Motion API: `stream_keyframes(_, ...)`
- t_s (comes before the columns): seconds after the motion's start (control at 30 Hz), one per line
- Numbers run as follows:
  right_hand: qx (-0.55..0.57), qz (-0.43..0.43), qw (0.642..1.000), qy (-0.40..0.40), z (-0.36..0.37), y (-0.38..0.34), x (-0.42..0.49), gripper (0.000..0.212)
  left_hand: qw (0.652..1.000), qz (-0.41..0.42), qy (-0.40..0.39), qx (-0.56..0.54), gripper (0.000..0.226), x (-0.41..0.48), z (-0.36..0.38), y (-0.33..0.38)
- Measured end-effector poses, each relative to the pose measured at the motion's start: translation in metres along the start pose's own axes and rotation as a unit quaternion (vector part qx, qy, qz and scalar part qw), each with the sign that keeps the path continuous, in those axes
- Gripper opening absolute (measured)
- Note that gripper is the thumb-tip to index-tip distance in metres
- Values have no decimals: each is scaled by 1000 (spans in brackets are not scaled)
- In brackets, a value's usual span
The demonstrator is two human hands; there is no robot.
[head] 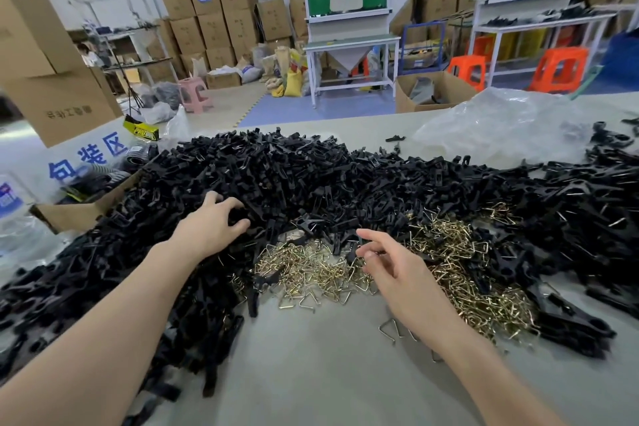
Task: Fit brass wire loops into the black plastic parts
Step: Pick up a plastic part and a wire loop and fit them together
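Grey table (311,373) meets brass wire loops (311,270) edged by black parts (294,176).

Soft even light is spread everywhere, hardly any shadow is cast under the fingers (375,238), and edges far from them are fisheye-bent.

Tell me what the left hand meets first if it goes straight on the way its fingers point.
The heap of black plastic parts. The fingertips of the left hand look already on its near slope, though depth is unclear.
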State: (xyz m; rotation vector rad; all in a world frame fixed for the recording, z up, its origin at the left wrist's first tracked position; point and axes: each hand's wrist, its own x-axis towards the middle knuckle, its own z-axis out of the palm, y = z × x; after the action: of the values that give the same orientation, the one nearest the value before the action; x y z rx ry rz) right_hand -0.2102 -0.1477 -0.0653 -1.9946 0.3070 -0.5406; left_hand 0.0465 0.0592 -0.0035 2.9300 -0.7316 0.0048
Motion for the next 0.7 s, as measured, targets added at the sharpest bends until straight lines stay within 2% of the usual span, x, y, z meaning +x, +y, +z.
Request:
stream_keyframes(0.13, 7, 2, 1000, 3, -2, -2, -2, 35, 996, 78, 9, -40, 26, -8, -2, 7)
stream_keyframes(0.2, 22, 13, 1000, 1, -3, -3, -1, 34, 991, 132, -28, -27, 20, -10, -9, 9)
stream_keyframes(0.27, 52, 24, 998, -7, -7, -8, 6, 32, 986, 158, -53, -28, 34, -7, -25, 13)
stream_keyframes(0.3, 71, 25, 997, -13, -10, -12, 13, 31, 986, 159, -40, -33, 47, -3, -34, 14)
stream_keyframes(0.4, 122, 2, 992, -9, -19, -31, 46, 30, 992, 107, 60, -24, 63, 23, -59, 19)
stream_keyframes(0.47, 121, -1, 993, 9, -20, -41, 72, 28, 995, 54, 86, -5, 72, 47, -64, 21)
stream_keyframes(0.6, 34, 28, 999, 7, -8, -42, 114, 28, 999, -26, -23, -32, 104, 97, -59, 16)
stream_keyframes(0.7, -82, 7, 997, -13, 1, -28, 132, 38, 994, -41, -71, -74, 119, 128, -55, 23)
